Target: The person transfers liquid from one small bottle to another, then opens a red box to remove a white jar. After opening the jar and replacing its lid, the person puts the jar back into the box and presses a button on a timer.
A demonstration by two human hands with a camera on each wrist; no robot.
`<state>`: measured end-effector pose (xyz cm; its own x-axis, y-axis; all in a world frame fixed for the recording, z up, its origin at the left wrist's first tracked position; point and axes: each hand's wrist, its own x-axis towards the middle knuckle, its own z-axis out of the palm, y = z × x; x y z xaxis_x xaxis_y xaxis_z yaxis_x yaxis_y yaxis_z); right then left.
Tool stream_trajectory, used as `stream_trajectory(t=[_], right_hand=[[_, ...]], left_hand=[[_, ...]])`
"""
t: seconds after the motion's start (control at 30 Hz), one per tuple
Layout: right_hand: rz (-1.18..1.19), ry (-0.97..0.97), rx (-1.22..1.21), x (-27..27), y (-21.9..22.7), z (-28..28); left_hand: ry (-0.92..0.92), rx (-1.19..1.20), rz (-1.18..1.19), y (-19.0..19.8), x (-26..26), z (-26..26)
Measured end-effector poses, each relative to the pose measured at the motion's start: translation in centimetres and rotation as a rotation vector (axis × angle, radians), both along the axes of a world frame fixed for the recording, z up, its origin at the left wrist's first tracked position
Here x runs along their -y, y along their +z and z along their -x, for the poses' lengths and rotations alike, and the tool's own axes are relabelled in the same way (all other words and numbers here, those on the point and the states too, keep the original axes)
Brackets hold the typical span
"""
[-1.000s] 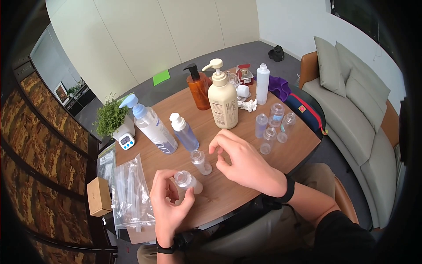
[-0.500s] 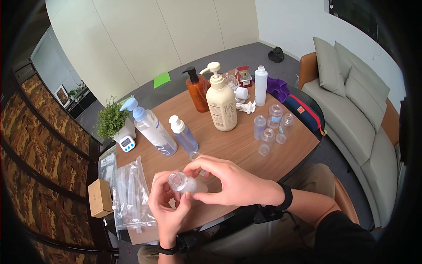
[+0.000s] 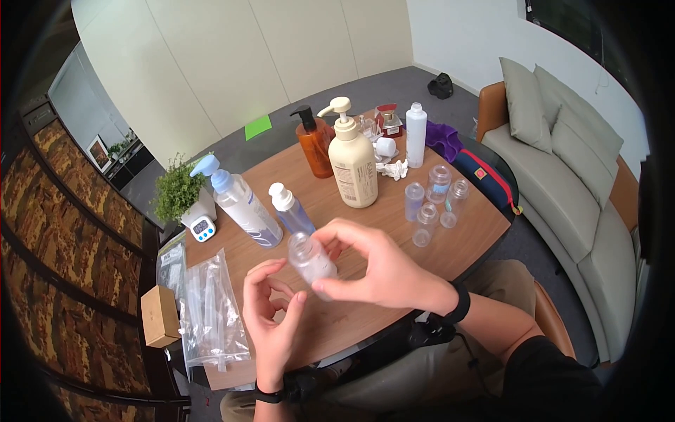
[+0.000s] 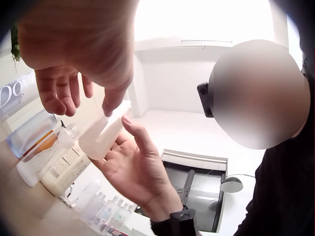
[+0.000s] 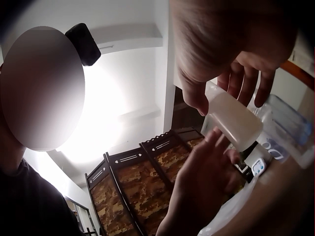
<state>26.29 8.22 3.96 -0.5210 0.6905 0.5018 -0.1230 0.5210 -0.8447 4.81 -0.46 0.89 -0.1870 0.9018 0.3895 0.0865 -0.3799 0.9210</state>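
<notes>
We have the held bottle point(image 3: 314, 261) tilted above the surface point(image 3: 450, 247), pinched between the thumb and fingers of our right hand point(image 3: 397, 276). The thumb and loosely curved fingers of our left hand point(image 3: 271, 316) make a wide gap near the bottle; we cannot tell whether they brush it. Its mouth is uncapped, so closing it, if wanted, is not yet done; we cannot tell whether it is filled. Its body is smooth, cloudy and cylindrical, with a narrower round neck.

Toward the right edge stand four small see-through bottles point(image 3: 425, 224), apparently uncapped too. Pumps top the rounded, matte cream bottle point(image 3: 354, 172) and the glossy amber bottle point(image 3: 316, 151); we see neither being pressed. Nearby lies crumpled white tissue point(image 3: 392, 169). By the near left corner, thin, creased plastic bags point(image 3: 211, 309) catch the light and overhang the edge.
</notes>
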Motion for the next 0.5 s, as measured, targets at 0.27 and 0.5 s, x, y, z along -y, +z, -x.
stream_trajectory(t=[0.27,0.5], right_hand=[[-0.02,-0.185,-0.024,-2.3,0.9,-2.2],[-0.015,-0.244,-0.011,-2.7,-0.1,-1.9]], left_hand=[[0.069,-0.411,0.081,0.5,-0.5,-0.9],[0.01,-0.842,-0.025,0.0,-0.5,-0.8]])
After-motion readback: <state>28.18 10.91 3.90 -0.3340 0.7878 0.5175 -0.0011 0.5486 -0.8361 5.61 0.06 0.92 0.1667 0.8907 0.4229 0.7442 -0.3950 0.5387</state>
